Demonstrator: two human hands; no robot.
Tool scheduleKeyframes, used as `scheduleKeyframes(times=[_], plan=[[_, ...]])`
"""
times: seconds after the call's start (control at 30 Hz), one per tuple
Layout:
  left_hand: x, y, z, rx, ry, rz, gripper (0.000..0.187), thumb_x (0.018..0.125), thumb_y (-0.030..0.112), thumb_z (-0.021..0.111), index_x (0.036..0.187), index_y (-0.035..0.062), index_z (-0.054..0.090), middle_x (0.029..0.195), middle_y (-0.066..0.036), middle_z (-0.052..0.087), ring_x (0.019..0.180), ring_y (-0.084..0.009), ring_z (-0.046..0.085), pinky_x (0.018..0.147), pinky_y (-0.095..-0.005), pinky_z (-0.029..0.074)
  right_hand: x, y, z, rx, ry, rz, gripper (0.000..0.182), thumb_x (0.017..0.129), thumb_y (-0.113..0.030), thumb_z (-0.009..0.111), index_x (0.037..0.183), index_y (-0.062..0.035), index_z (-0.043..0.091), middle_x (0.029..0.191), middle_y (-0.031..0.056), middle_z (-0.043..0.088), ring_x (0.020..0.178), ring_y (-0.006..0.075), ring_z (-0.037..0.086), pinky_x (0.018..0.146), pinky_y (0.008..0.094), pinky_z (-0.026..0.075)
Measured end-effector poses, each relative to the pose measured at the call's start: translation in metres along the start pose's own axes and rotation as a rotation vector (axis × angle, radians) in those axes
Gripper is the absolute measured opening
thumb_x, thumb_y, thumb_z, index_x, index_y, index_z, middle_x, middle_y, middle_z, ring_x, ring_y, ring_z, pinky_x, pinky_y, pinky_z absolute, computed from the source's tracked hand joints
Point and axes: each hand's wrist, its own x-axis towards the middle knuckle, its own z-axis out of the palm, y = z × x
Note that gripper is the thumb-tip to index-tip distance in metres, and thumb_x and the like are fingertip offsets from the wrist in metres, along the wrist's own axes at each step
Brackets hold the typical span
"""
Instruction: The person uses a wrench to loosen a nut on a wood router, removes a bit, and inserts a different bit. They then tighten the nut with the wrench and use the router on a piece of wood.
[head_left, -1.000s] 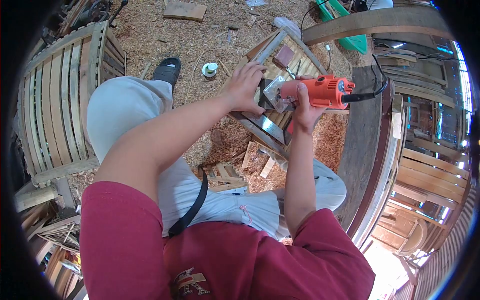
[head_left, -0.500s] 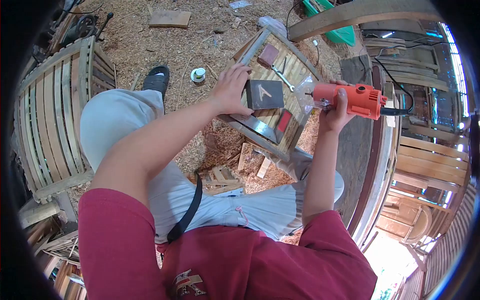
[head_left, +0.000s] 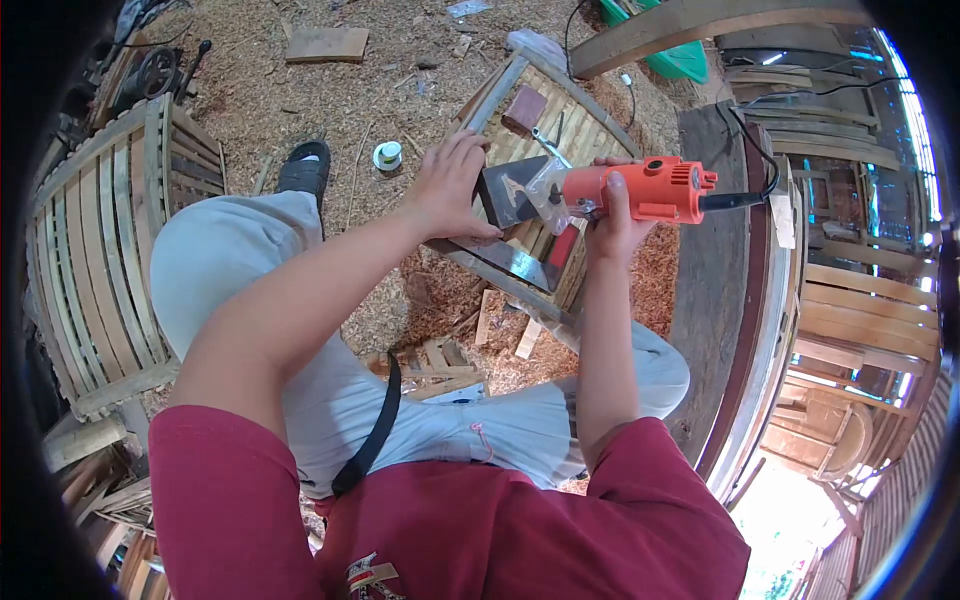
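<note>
My left hand point(head_left: 452, 188) grips the left side of a dark, flat block point(head_left: 500, 203) with a pale mark on top, fingers at its far edge and thumb at its near edge. My right hand point(head_left: 612, 222) is wrapped around the body of an orange trim router point(head_left: 640, 188), tilted on its side, its cord leading right. The router's clear plastic base point(head_left: 548, 196) overlaps the block's right part. Close by lie a metal blade point(head_left: 505, 257), a red piece point(head_left: 563, 245), a wrench point(head_left: 549, 147) partly hidden by the router, and a reddish-brown block point(head_left: 525, 108).
The work lies on a low wooden table point(head_left: 500, 88) between my legs. Wood shavings cover the ground, with a small white tub point(head_left: 387, 156) and a board point(head_left: 327, 45) on it. A slatted wooden bench point(head_left: 100, 260) stands left; a dark plank point(head_left: 710, 300) runs along the right.
My right hand has brought the router leftward, from beside the table's right edge to over the right part of the dark block. My left hand keeps its grip on the block.
</note>
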Motion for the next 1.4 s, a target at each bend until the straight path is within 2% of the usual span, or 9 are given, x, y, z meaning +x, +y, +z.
scheduleKeyframes(times=[0.27,0.6,0.7,0.8,0.9,1.2,1.3,1.4], plan=[[0.0,-0.002,-0.001,0.022,-0.032,-0.005,0.111,0.056,0.052,0.095,0.14,0.0002,0.046,0.155,-0.016,0.043,0.154,-0.0372,0.03,0.122,-0.0532,0.029,0.007,0.007,0.004,0.013,0.003,0.026,0.06,0.087,-0.009,0.077,0.136,-0.004,0.043,0.113,0.0181,0.068,0.106,0.0316,0.069,0.095,0.0487,0.059],[-0.002,0.001,-0.002,0.022,-0.027,-0.006,0.111,0.057,0.054,0.095,0.14,0.0,0.046,0.155,-0.017,0.043,0.154,-0.0375,0.029,0.123,-0.0538,0.029,0.023,-0.028,-0.022,-0.005,0.013,-0.028,0.054,0.086,-0.009,0.078,0.131,-0.0048,0.048,0.112,0.0169,0.068,0.103,0.0329,0.071,0.096,0.0496,0.058],[-0.001,0.002,-0.001,0.017,-0.026,-0.012,0.11,0.058,0.055,0.095,0.139,0.0,0.046,0.156,-0.018,0.043,0.155,-0.0379,0.029,0.123,-0.0541,0.028,0.021,-0.03,-0.028,0.015,0.033,-0.049,0.057,0.086,-0.008,0.078,0.134,-0.0059,0.047,0.111,0.0165,0.069,0.104,0.0328,0.07,0.096,0.0499,0.058],[0.0,0.0,0.0,0.03,-0.092,-0.041,0.115,0.06,0.061,0.093,0.144,0.0007,0.044,0.158,-0.015,0.039,0.158,-0.0333,0.023,0.126,-0.0545,0.022,0.015,-0.031,-0.023,0.016,0.06,-0.032,0.061,0.086,-0.008,0.078,0.137,-0.0068,0.045,0.112,0.0164,0.068,0.104,0.0322,0.07,0.096,0.0499,0.058],[-0.001,0.001,0.003,0.073,-0.024,-0.004,0.112,0.058,0.061,0.093,0.139,-0.0009,0.046,0.156,-0.017,0.043,0.155,-0.038,0.028,0.124,-0.0546,0.027,0.009,-0.021,-0.02,0.023,0.038,-0.031,0.062,0.087,-0.008,0.078,0.139,-0.0073,0.044,0.113,0.0165,0.068,0.104,0.0315,0.07,0.095,0.05,0.058],[0.0,0.005,0.0,0.121,-0.038,0.013,0.108,0.061,0.065,0.09,0.134,-0.0023,0.05,0.154,-0.017,0.043,0.153,-0.0382,0.03,0.121,-0.0552,0.029,-0.003,-0.002,0.004,-0.068,-0.043,0.04,0.063,0.087,-0.007,0.076,0.14,-0.0037,0.042,0.115,0.0165,0.067,0.106,0.0302,0.069,0.096,0.0487,0.058],[0.0,0.006,-0.002,0.129,-0.107,-0.028,0.112,0.062,0.071,0.087,0.139,-0.002,0.05,0.156,-0.015,0.043,0.157,-0.0333,0.025,0.126,-0.0535,0.021,-0.006,0.005,0.01,-0.091,-0.069,0.048,0.063,0.088,-0.006,0.075,0.141,-0.0034,0.041,0.115,0.0166,0.067,0.106,0.0302,0.069,0.096,0.0479,0.059],[0.001,0.007,-0.005,0.127,-0.121,-0.035,0.111,0.063,0.07,0.087,0.139,-0.0018,0.05,0.156,-0.015,0.044,0.157,-0.0332,0.025,0.128,-0.0531,0.02,-0.008,0.008,0.017,-0.107,-0.084,0.022,0.063,0.089,-0.005,0.074,0.142,-0.0026,0.041,0.115,0.0168,0.067,0.106,0.0299,0.07,0.096,0.047,0.059]])
